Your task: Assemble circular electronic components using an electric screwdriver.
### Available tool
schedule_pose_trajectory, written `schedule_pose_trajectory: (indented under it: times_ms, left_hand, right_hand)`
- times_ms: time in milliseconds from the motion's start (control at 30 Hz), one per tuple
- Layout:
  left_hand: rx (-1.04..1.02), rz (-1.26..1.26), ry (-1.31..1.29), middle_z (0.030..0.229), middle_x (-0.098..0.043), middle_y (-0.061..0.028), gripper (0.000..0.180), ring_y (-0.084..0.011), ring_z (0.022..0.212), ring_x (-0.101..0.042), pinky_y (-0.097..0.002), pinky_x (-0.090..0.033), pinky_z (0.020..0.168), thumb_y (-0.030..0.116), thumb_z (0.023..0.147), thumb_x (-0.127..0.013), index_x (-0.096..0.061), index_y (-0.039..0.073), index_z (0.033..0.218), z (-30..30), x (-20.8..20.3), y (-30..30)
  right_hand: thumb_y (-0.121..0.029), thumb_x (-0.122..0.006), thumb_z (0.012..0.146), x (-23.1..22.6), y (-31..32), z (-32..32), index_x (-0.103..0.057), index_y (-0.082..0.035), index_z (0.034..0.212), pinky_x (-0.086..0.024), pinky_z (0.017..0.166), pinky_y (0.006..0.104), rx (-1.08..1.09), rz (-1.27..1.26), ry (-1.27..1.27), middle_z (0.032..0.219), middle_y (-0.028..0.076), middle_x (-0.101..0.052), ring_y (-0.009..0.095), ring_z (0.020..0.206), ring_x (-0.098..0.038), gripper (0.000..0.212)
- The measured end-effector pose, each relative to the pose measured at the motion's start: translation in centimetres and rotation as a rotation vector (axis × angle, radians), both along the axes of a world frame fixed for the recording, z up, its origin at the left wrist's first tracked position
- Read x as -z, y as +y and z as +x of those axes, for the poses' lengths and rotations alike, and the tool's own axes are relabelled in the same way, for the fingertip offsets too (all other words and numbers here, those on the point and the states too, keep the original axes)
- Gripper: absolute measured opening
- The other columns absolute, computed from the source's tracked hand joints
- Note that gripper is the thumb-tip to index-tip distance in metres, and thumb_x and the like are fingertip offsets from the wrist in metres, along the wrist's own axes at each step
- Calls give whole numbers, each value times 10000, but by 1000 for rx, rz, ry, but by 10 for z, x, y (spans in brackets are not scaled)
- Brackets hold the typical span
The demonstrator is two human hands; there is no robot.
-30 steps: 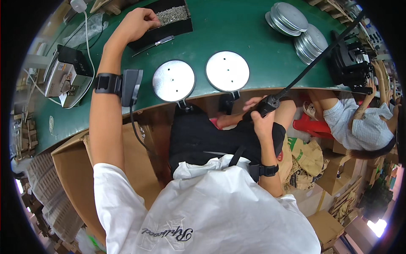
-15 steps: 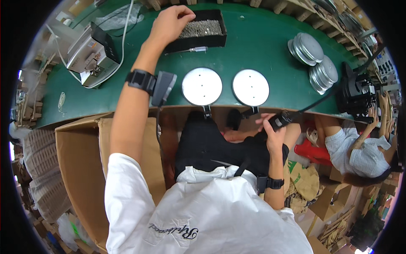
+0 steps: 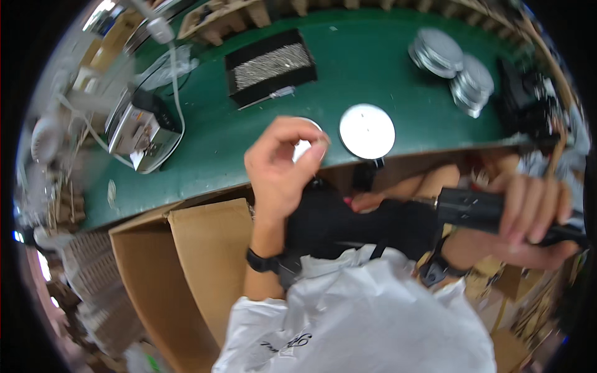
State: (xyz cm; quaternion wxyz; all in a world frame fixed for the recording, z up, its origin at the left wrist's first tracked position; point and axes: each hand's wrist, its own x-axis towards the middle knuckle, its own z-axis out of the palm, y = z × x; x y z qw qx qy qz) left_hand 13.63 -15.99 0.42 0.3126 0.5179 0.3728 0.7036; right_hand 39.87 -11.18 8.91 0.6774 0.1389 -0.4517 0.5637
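Observation:
My left hand (image 3: 283, 165) is raised over the table's near edge, thumb and forefinger pinched together. Whatever is between the fingertips is too small to make out. Behind that hand, a round white disc (image 3: 303, 151) is mostly hidden. A second white disc (image 3: 367, 131) lies to its right, with a black bracket (image 3: 368, 174) at its near side. At the far right, my right hand (image 3: 536, 211) is wrapped round a black electric screwdriver (image 3: 469, 208), held level above my lap with its bit toward the left. Beyond my left hand stands a black box (image 3: 254, 94) of small metal screws (image 3: 273, 64).
A hand screwdriver (image 3: 283, 92) lies against the box. Stacked silver discs (image 3: 438, 53) stand at the back right of the green table (image 3: 217, 146). A white-and-black device (image 3: 146, 133) with a cable sits at the left. An open cardboard carton (image 3: 208, 261) is below the table edge.
My left hand has come back from the screw box to above the left white disc. My right hand has moved right with the electric screwdriver, now turned level. The view has shifted.

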Motion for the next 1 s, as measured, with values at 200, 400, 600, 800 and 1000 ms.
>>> schedule_pose_trajectory:
  times_ms: [200,400,600,800,1000]
  left_hand:
    - [140,-48,-54,952,-681,-142,176,-228,901,-652,-339,-542,803,-119,823,-664,-689,-59,986,29,7,-40]
    - [201,-47,-87,962,-686,-145,203,-231,905,-655,-346,-555,798,-119,831,-661,-709,-48,1015,34,14,-46]
    - [262,-65,-208,986,-678,-163,204,-227,888,-663,-353,-562,800,-131,845,-642,-707,-57,1024,36,12,-46]
    - [351,-249,-52,916,-687,-166,142,-217,831,-664,-321,-543,746,-121,852,-639,-707,-71,966,38,4,-40]
    - [268,-437,-117,860,-659,-160,83,-214,756,-648,-327,-546,699,-110,846,-603,-669,-85,890,27,18,-64]
  right_hand:
    - [28,-745,858,-22,24,-2,-624,-46,900,-564,696,242,-333,296,-346,801,110,-639,195,775,-628,148]
    - [1,-759,850,-12,17,7,-642,-63,905,-555,692,228,-365,208,-391,911,117,-650,212,793,-624,145]
    - [-82,-762,857,-18,19,-8,-598,-54,947,-551,615,251,-379,232,-309,840,97,-632,197,708,-622,189]
    - [-227,-757,880,-19,5,-31,-519,-43,951,-543,461,265,-118,186,22,699,67,-604,156,525,-608,309]
    - [-208,-731,917,2,-4,-37,-517,46,1078,-520,563,278,-300,-60,-127,752,143,-634,158,588,-604,369]
